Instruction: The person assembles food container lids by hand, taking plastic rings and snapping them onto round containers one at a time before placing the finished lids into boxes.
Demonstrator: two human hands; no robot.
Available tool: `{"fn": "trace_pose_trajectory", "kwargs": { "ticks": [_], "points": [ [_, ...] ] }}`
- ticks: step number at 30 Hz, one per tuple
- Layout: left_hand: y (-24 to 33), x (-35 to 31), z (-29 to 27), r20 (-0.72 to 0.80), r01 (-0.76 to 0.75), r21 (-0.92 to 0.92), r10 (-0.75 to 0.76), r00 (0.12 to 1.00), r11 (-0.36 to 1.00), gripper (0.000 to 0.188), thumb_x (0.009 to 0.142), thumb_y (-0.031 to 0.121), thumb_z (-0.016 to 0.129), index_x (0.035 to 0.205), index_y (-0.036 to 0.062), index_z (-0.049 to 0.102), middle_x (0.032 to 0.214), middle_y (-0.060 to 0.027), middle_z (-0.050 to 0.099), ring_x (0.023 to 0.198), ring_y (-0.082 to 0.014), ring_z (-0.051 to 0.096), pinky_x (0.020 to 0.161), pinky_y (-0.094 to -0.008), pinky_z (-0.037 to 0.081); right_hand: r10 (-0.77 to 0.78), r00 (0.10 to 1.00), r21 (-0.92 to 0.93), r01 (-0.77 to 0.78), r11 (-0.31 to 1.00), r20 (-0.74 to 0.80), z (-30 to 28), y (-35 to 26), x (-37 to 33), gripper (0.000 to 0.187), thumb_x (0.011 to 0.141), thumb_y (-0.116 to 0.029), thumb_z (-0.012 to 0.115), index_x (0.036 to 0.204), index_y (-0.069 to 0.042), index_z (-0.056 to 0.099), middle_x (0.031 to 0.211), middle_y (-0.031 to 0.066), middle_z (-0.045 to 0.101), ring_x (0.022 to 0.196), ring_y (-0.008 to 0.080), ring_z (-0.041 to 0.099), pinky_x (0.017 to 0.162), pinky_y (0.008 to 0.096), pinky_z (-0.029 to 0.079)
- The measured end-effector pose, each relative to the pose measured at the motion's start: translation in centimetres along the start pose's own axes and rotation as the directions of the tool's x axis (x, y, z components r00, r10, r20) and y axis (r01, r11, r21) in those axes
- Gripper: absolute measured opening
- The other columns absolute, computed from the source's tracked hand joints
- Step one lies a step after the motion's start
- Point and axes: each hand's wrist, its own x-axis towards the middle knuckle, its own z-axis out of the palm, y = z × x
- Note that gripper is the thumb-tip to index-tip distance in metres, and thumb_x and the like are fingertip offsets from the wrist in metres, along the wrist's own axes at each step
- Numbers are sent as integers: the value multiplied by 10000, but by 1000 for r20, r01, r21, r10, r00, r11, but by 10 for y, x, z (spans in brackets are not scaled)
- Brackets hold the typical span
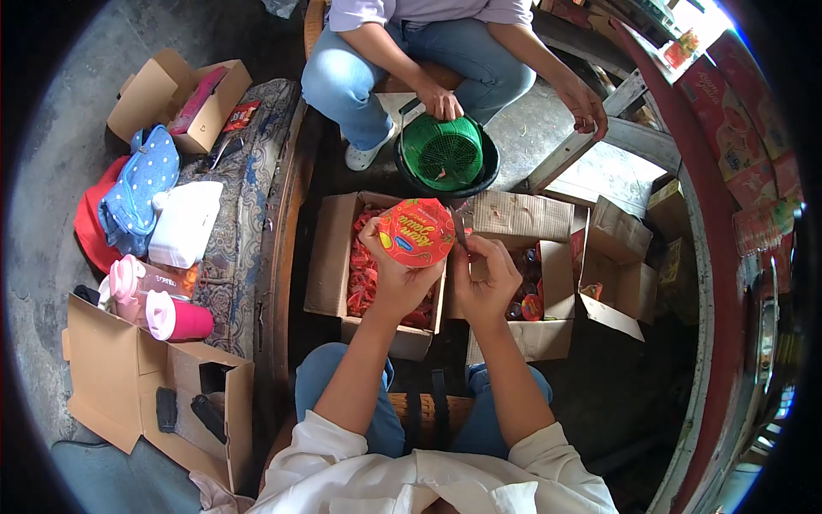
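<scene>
My left hand [398, 289] is closed round a tub with a round red printed lid [417, 233], holding it tilted toward me above the boxes. Pinched in my right hand [486, 278] is a thin dark blade, apparently a small knife [459, 226], close against the lid's right edge. Below my left hand stands a cardboard box [327, 265] heaped with red wrappers [363, 278]. Under my right hand, a second cardboard box [556, 278] holds round red-lidded tubs [532, 307], partly hidden by my wrist.
Opposite sits a person [419, 51], one hand on a green mesh basket [440, 150] in a black bucket [491, 163]. Another open carton [629, 287] stands right. A patterned bench [244, 171] at left carries a pink tumbler [190, 319], bags and open boxes.
</scene>
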Motion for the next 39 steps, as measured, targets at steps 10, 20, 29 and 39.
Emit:
{"fn": "trace_pose_trajectory", "kwargs": {
  "ticks": [10,20,29,39],
  "points": [
    [-2,-2,0,30,49,-2,-49,998,999,771,734,98,699,1212,59,95,1172,-96,474,1085,-145,483,1019,-340,265,-87,996,-75,84,994,-35,3,4,-2,251,663,96,651,891,-5,626,729,124,593,625,245,586,549,307,465],
    [2,-2,3,144,-48,168,23,989,985,817,699,141,734,1210,48,104,1208,-116,425,1103,-196,469,999,-352,300,-36,999,-81,35,996,-12,-4,9,4,266,657,97,634,905,-2,636,708,127,587,617,237,584,553,299,466],
    [5,-3,7,117,140,-189,-119,986,972,746,710,19,654,1213,68,105,1152,-130,477,994,-186,543,886,-313,425,94,994,36,-92,995,-56,-8,1,6,177,711,63,639,882,20,617,724,119,613,595,172,608,573,256,486],
    [1,-1,-4,56,125,-119,-119,991,985,721,700,-27,627,1221,51,136,1127,-107,475,1016,-161,526,919,-305,389,-23,999,8,23,1000,-30,-3,-1,0,220,659,80,654,867,13,628,715,116,609,619,191,608,541,254,468]
  ]
}}
